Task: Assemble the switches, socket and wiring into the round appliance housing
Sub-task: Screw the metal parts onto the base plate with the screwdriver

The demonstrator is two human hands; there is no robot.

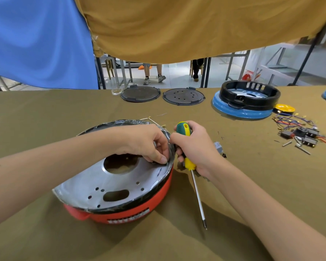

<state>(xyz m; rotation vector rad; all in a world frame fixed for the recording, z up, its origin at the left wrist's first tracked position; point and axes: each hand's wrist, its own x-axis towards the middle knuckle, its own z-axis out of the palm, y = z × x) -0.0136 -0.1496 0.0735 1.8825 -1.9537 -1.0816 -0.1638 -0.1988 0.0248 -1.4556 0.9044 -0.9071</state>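
Housing: the round appliance housing [120, 187] sits upside down on the tabletop [252, 194] right in front of you, red shell below, perforated metal plate on top, clear film round the black rim.
Left hand: your left hand [149, 144] reaches over the far right edge of the plate, fingers [162, 159] curled and pinching something small at the rim. Can't tell what it is, could be the film or a tab.
Right hand: your right hand [192, 147] is wrapped tight round the screwdriver [188, 147], just beside the housing, shaft pointing down toward you and not on any screw.
Doing it well: I'd say you're still seating a part at the rim, so get it sitting flush before you flip the driver round, and keep the housing pinned so it doesn't skate on the cloth.
Parts: switches and wiring [301, 132] are well off to your right, with loose screws beside them.
Tabletop: olive cloth; two dark round lids [183, 96] at the far edge, plus a black ring on a blue base [247, 102].
Room: blue and tan drapes hang behind, tiled floor, table legs and someone's legs visible under them.
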